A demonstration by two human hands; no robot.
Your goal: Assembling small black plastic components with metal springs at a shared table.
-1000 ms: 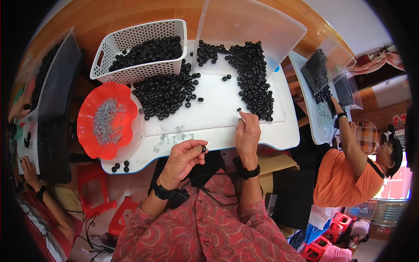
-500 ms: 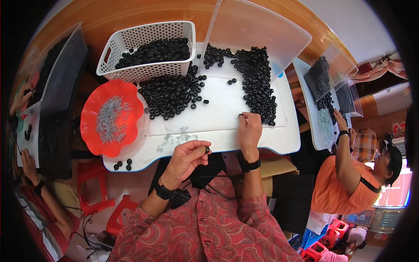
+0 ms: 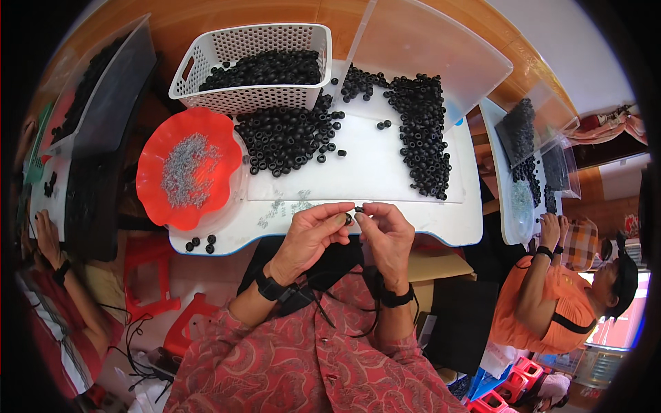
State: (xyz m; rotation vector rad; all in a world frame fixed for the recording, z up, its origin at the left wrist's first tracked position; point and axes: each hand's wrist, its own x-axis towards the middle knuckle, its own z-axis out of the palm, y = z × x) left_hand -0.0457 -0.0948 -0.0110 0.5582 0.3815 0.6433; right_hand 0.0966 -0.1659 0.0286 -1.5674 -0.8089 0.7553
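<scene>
My left hand (image 3: 311, 233) and my right hand (image 3: 387, 233) meet over the near edge of the white table (image 3: 454, 230). Between the fingertips of both hands sits a small black ring (image 3: 353, 215); which hand carries it I cannot tell for sure, both pinch at it. Just beyond the fingers lie a few small silvery metal pieces (image 3: 288, 206) on the table. Two heaps of black rings spread further back, one at the middle left (image 3: 286, 138) and a long one at the right (image 3: 427, 138).
A red wavy bowl (image 3: 155, 199) of silvery pieces stands at the left. A white perforated basket (image 3: 206, 65) of black rings sits at the back, next to a clear lid (image 3: 427, 48). A person in orange (image 3: 551, 303) works at the right, another person's hand (image 3: 48, 237) at the left.
My right hand has drawn back from the ring heap on the table to meet my left hand. Both now pinch at one ring.
</scene>
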